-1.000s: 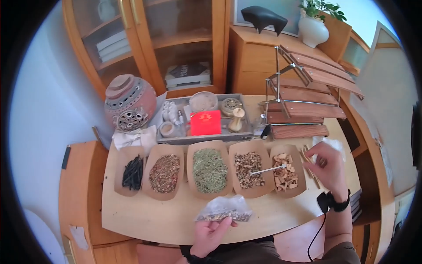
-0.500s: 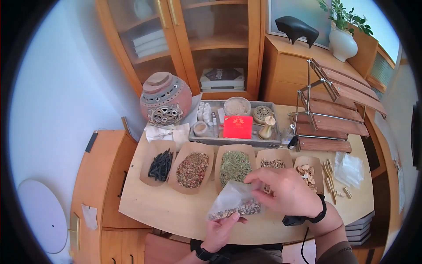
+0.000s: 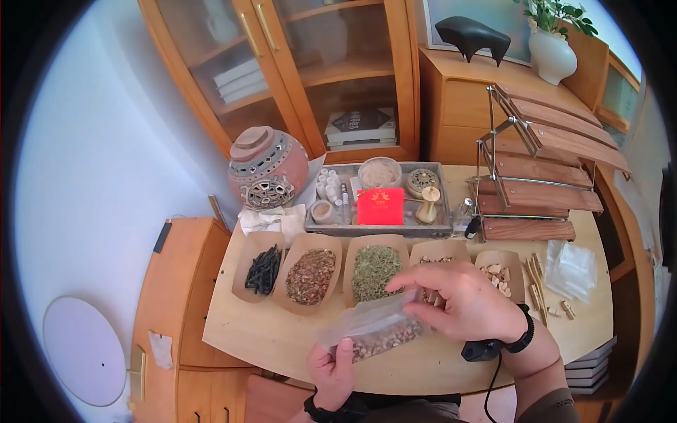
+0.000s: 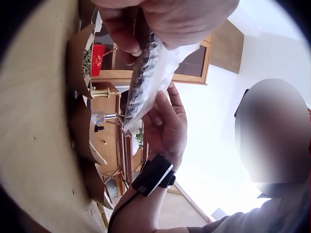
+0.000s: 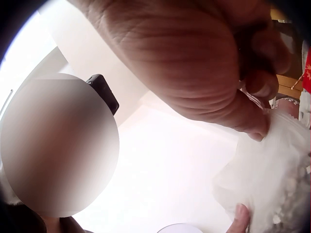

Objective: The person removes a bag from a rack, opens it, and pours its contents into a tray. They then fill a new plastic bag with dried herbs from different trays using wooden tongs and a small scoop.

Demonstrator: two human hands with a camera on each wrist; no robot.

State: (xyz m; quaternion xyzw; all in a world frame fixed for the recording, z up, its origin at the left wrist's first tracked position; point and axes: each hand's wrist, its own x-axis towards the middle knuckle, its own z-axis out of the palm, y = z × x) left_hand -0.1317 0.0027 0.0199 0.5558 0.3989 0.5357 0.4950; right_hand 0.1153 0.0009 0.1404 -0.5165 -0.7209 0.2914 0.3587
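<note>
A clear plastic bag (image 3: 381, 326) with small brownish pieces along its lower side is held above the near part of the table. My left hand (image 3: 331, 374) pinches its left end, thumb on top. At the upper right edge, my right hand (image 3: 474, 299) pinches the plastic between thumb and fingers; the right wrist view shows the thumb (image 5: 255, 131) against the bag. Behind the hands, paper trays hold black strips (image 3: 261, 271), a reddish dried mix (image 3: 310, 277), green chopped herb (image 3: 376, 273) and pale chips (image 3: 498, 277). The right hand partly covers the tray of brownish pieces (image 3: 441, 252).
A grey tray (image 3: 338, 230) with a red card (image 3: 381, 206), jars and a brass vessel (image 3: 428, 204) stands behind. Folding wooden shelves (image 3: 532, 183), brass tools (image 3: 536, 285) and clear plastic bags (image 3: 571, 269) are at right. A pierced clay pot (image 3: 268, 166) stands back left.
My right hand has come from beside the brass tools to the bag and now grips its edge. The bag has turned and stretched out sideways, with my left hand now at its left end.
</note>
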